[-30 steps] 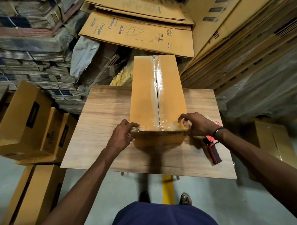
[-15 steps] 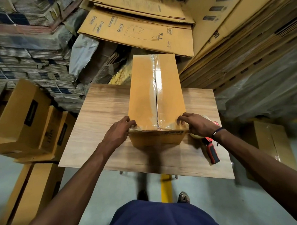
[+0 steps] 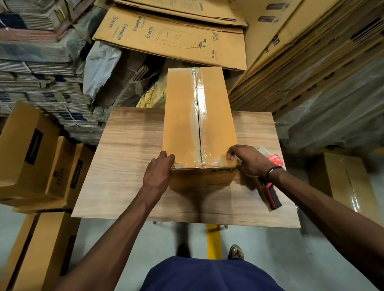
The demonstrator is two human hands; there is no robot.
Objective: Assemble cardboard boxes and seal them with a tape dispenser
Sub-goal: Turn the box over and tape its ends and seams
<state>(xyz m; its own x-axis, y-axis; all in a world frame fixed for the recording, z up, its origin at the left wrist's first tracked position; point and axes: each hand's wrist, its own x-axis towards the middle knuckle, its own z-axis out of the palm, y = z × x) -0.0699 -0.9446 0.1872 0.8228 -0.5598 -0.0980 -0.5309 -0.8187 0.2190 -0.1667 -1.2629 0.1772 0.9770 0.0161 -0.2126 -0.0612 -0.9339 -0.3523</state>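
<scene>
A long brown cardboard box (image 3: 183, 114) lies lengthwise on the wooden table (image 3: 124, 164), its top flaps closed and a strip of clear tape (image 3: 200, 101) running along the centre seam and over the near edge. My left hand (image 3: 158, 172) grips the box's near left corner, fingers curled against the side. My right hand (image 3: 249, 160) holds the near right corner, fingertips curled down on the top face. A red and black tape dispenser (image 3: 272, 195) lies on the table just right of the box, partly hidden behind my right wrist.
Flat printed cartons (image 3: 169, 38) lean behind the table. Bundled flattened cardboard (image 3: 35, 72) is stacked at the left. Assembled boxes (image 3: 21, 151) stand on the floor at left, and another taped box (image 3: 348, 183) at right. Wrapped cardboard stacks (image 3: 332, 85) rise at the right.
Both hands stay on the box's near corners. The left hand has slid slightly along the left corner; the box and dispenser have not moved.
</scene>
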